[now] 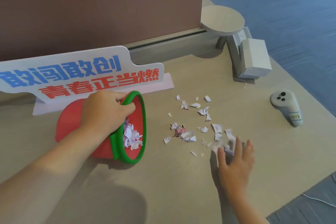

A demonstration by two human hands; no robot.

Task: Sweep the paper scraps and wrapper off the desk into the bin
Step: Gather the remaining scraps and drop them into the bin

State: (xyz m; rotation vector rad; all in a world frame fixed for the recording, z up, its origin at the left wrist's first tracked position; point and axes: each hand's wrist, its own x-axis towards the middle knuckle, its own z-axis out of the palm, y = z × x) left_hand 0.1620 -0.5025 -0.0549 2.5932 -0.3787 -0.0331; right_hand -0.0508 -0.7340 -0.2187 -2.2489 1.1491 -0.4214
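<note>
Head view: red bin point(72, 125) lies tipped on the desk point(181, 196), mouth facing right, with the left hand point(105, 112) gripping its green rim. Paper scraps point(201, 129) and pink wrapper point(180, 131) lie between that mouth and the flat, spread-fingered right hand point(236, 162), so the sweep should run leftward.

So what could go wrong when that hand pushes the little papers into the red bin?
The paper scraps lie spread wide, so one sweep of the right hand may miss the far ones. The bin lies tipped with scraps inside, gripped by the left hand; they might spill back out. Bits could also slip past its green rim.
</note>
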